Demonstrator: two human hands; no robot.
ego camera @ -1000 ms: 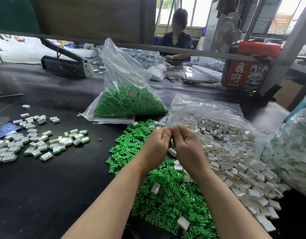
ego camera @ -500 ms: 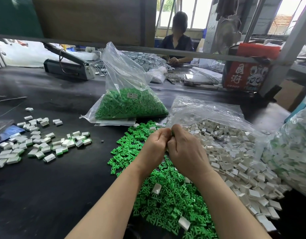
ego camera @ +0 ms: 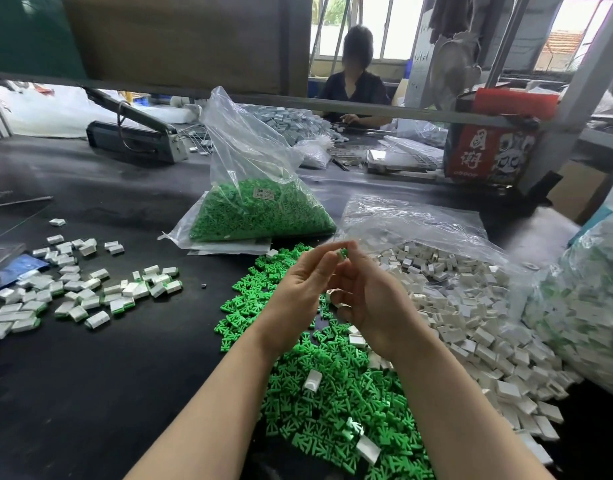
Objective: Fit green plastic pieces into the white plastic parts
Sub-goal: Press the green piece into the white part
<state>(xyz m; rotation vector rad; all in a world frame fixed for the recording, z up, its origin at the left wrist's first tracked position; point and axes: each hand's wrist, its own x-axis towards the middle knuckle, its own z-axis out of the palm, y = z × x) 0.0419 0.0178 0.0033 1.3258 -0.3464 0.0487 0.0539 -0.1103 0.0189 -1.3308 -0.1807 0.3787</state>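
Your right hand (ego camera: pixel 371 299) pinches a green piece (ego camera: pixel 342 253) at its fingertips, and your left hand (ego camera: pixel 300 289) has its fingertips closed on it from the other side (a white part may be hidden there). Below your fingers lies the loose green pile (ego camera: pixel 332 393), with the white parts (ego camera: pixel 471 317) heaped just right of them.

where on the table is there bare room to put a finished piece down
Bare black mat lies near left, between the scattered assembled pieces and the loose green pile. Another strip runs behind those pieces, before the heat sealer. The centre and right are crowded: green pile, white parts, bag of green pieces.
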